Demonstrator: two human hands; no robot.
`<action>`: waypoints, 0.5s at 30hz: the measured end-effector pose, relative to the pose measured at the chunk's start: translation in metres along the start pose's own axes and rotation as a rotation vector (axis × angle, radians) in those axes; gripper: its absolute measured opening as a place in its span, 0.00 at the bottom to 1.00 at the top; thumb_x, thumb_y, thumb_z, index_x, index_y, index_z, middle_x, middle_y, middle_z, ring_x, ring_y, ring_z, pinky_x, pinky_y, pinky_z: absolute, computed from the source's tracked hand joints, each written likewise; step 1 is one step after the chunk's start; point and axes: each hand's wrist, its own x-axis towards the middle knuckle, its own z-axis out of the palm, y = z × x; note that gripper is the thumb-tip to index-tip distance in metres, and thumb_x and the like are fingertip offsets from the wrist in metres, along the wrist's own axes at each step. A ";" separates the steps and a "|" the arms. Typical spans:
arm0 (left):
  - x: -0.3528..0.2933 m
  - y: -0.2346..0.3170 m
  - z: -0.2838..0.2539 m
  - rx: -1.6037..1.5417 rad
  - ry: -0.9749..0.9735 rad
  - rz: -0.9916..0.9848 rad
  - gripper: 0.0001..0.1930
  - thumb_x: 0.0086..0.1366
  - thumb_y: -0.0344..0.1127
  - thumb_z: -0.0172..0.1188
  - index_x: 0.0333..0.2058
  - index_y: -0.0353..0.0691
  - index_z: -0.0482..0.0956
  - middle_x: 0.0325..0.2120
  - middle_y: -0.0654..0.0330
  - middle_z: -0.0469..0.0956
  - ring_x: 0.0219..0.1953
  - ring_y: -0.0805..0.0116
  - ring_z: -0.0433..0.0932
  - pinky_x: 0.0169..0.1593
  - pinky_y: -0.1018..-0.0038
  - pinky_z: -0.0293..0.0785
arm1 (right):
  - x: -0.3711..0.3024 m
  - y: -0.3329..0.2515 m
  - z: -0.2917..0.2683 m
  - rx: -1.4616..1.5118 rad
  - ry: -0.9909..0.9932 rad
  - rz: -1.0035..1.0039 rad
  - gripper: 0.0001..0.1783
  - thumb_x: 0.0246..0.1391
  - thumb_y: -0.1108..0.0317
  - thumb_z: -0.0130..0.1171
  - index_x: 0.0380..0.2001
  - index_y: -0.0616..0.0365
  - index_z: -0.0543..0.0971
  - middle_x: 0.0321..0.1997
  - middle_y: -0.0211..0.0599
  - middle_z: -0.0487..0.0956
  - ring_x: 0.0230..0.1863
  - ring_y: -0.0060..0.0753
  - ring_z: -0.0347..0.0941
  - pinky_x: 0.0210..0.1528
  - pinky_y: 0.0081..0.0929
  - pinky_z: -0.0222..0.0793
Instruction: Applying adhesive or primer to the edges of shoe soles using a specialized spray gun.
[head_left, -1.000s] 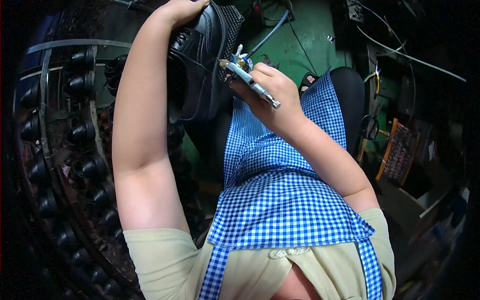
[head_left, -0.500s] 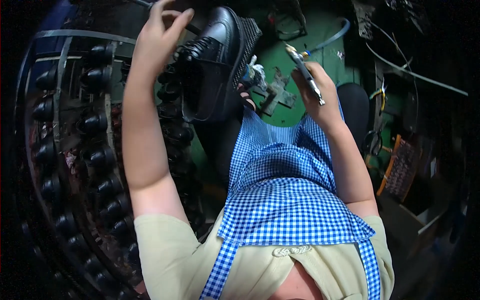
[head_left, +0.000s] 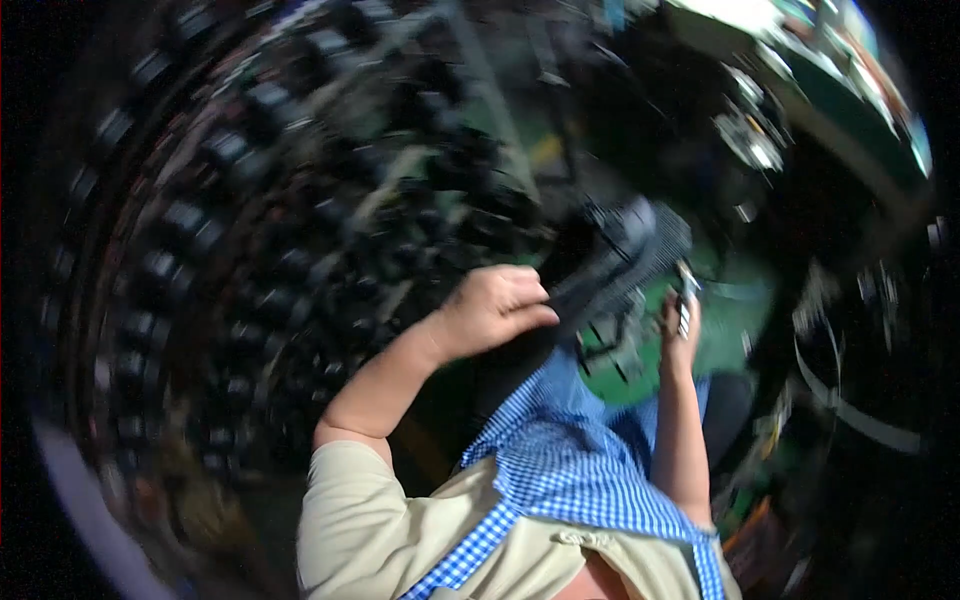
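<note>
The fingers of the right hand (head_left: 677, 340) wrap a slim metal tool (head_left: 686, 302), while those of the left hand (head_left: 492, 308) curl inward, blur hiding whether they pinch anything; between both hands is a black shoe (head_left: 618, 245), textured sole toward the tool; blurred dark shapes (head_left: 228, 148) crowd the left side

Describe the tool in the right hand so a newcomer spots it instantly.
Find the blue checked apron, then follow the right forearm up to the right hand. The slim tool is held there, right of the black shoe. Its silvery shine sets it apart from that dark shoe.
</note>
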 end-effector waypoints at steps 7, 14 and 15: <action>-0.151 0.139 -0.096 0.611 0.505 -0.018 0.15 0.53 0.38 0.71 0.25 0.37 0.74 0.23 0.59 0.70 0.26 0.59 0.71 0.29 0.68 0.68 | 0.045 0.040 0.010 -0.247 0.052 -0.302 0.23 0.58 0.66 0.62 0.54 0.61 0.69 0.47 0.38 0.73 0.47 0.30 0.68 0.50 0.28 0.66; -0.254 0.251 -0.205 1.940 1.238 -0.472 0.13 0.67 0.35 0.55 0.43 0.29 0.75 0.34 0.48 0.77 0.37 0.52 0.76 0.46 0.65 0.71 | 0.104 0.064 -0.001 -0.424 0.034 -0.442 0.35 0.57 0.60 0.64 0.62 0.63 0.62 0.51 0.41 0.73 0.45 0.30 0.72 0.49 0.27 0.70; -0.253 0.260 -0.236 1.782 1.325 -0.591 0.11 0.68 0.37 0.55 0.36 0.32 0.75 0.28 0.52 0.74 0.29 0.58 0.74 0.38 0.67 0.69 | 0.107 0.062 -0.008 -0.382 -0.002 -0.393 0.34 0.58 0.60 0.63 0.61 0.64 0.62 0.52 0.42 0.72 0.48 0.33 0.70 0.50 0.29 0.68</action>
